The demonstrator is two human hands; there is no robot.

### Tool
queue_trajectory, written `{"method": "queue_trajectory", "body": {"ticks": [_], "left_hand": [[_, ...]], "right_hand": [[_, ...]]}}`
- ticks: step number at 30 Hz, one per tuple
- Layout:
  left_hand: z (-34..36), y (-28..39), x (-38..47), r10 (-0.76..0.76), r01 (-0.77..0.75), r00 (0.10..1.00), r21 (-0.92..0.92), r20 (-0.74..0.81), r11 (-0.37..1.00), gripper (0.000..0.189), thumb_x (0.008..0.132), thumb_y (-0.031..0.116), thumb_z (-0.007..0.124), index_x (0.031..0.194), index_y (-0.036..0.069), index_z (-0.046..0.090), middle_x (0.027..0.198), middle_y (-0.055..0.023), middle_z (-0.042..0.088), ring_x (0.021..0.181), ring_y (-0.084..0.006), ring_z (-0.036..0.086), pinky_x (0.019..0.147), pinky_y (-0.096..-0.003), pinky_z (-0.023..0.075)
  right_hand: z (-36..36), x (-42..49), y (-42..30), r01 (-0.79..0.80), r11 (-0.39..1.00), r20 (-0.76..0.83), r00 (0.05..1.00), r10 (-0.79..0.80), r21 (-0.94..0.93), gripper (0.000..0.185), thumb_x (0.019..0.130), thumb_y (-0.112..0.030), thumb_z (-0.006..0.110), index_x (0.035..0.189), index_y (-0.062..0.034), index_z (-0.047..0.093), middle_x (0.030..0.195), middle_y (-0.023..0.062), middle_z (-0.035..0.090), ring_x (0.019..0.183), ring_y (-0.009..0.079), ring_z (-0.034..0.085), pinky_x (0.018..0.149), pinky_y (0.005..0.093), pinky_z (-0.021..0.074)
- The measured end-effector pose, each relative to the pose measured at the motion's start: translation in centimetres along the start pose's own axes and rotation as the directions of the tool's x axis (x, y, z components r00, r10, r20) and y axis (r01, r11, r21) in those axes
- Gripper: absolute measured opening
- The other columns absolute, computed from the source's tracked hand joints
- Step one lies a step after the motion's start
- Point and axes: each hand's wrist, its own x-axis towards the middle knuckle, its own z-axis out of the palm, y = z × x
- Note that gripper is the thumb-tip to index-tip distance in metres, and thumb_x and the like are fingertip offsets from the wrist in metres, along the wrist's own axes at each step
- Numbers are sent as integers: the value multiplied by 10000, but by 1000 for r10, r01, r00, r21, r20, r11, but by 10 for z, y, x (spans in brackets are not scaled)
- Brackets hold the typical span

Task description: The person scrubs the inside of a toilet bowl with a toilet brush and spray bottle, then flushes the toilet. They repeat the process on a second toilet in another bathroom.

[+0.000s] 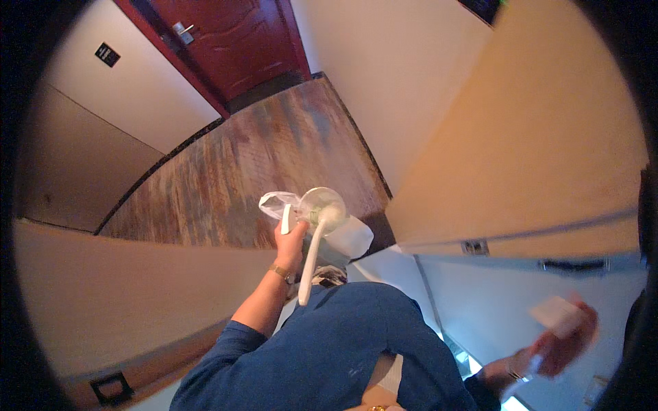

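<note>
My left hand (290,244) is closed around a cluster of white items in front of my body. Among them is a white long handle (311,262) that runs into a round pale cup (322,198), like a toilet brush in its holder. A short white curved grip (286,220) and a clear plastic loop (277,202), perhaps part of a bag, show at the fingers. Beside the cup is a whitish translucent container or bag (352,236). Out to the right, my right hand (568,336) holds a flat whitish piece (558,313), too blurred to name.
A dark red door (241,46) with a lever handle (183,32) stands ahead. Patterned carpet (247,164) runs between pale walls (360,77). A bluish-white door or panel (493,303) with a dark handle (573,265) is at my right. A wall plate (474,247) sits nearby.
</note>
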Motion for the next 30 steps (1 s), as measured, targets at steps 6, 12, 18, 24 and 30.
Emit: {"method": "queue_trajectory", "body": {"ticks": [6,12,18,24,30], "left_hand": [[-20,24,29,106,-108,993,-47,-43,993,323,766,49,688,1077,-5,621,952,-32,649,856,-125,602,775,-278,490],[7,17,15,186,-184,961,26,-203,983,341,758,76,691,1088,14,633,928,-7,625,817,-101,561,760,-260,469],[43,-19,-4,143,-154,917,0,-372,988,365,751,19,685,1113,14,632,1003,-27,647,894,-127,605,800,-274,492],[124,-28,-42,130,-117,788,61,-601,991,332,761,15,676,1091,17,633,975,-18,632,858,-117,588,774,-264,483],[196,-17,-68,-75,21,559,-76,-826,997,325,758,14,675,1080,16,634,945,-22,636,839,-124,593,756,-265,479]], "right_hand": [[193,-38,-38,-872,-36,796,428,429,488,407,832,-161,610,1196,10,543,949,109,630,881,256,672,788,370,557],[272,-74,17,-829,-529,979,101,175,180,375,922,-265,514,1182,2,558,975,106,640,856,257,681,751,384,567],[291,-101,96,-827,-562,996,-40,82,13,421,942,-378,457,1148,-33,584,990,152,661,752,254,641,666,374,537],[359,-70,202,-870,-470,983,-77,-169,-149,445,966,-382,403,1182,-36,582,1081,195,671,746,237,650,657,362,540],[449,5,258,-929,-183,912,-252,-324,-322,460,992,-371,393,1249,-17,538,1088,183,672,773,214,667,659,340,559]]}}
